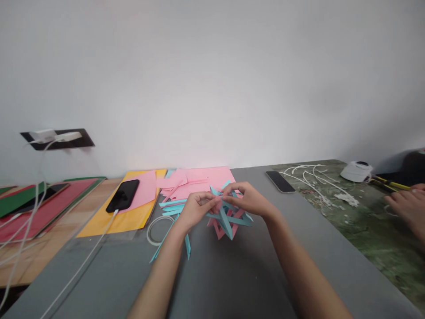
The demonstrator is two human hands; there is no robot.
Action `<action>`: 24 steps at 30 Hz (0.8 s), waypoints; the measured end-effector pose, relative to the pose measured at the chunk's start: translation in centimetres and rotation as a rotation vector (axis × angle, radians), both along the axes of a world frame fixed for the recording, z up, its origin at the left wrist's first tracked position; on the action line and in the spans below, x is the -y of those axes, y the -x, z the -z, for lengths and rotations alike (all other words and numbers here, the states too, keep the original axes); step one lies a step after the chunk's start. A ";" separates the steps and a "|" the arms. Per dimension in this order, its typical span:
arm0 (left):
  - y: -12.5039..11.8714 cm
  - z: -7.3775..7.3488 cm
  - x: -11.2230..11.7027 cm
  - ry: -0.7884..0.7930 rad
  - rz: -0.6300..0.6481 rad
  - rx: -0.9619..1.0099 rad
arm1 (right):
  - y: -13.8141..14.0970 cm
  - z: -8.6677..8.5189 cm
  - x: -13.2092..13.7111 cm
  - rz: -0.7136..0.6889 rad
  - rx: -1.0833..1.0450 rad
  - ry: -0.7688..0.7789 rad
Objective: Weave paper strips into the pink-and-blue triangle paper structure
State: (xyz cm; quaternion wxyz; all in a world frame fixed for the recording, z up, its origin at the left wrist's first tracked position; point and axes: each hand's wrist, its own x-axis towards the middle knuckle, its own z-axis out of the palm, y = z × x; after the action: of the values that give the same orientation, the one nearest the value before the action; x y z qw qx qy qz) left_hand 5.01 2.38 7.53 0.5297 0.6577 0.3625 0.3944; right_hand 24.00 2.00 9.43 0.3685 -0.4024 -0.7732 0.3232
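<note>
A woven paper model (229, 220) of blue and pink folded strips is held just above the grey table (232, 274). My left hand (195, 209) pinches its left side with fingers closed. My right hand (247, 199) grips its top right, fingers curled on a blue strip. Loose blue strips (171, 207) lie under and left of my left hand, and pink paper sheets (199, 179) lie behind the model.
A black phone (122, 195) on a white cable rests on pink and yellow paper at the left. A white ring (158, 229) lies near the strips. Another phone (280, 181) lies right of centre. Another person's hand (407, 208) rests on the green surface with white scraps.
</note>
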 end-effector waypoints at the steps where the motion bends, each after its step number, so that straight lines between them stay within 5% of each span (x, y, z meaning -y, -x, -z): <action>1: 0.0 0.0 0.0 -0.001 0.004 -0.007 | 0.0 0.0 0.0 -0.005 -0.007 -0.005; 12: -0.1 0.0 -0.1 0.031 0.022 0.016 | 0.3 -0.2 0.1 0.005 -0.018 0.003; 24: -0.5 -0.1 0.0 0.043 -0.136 0.163 | 1.4 0.0 0.2 0.054 -0.111 -0.015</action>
State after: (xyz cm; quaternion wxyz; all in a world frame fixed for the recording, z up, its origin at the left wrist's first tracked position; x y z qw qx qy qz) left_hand 5.56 2.36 7.65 0.5435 0.5857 0.3706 0.4735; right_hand 22.56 1.83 9.39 0.4222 -0.4018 -0.7430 0.3292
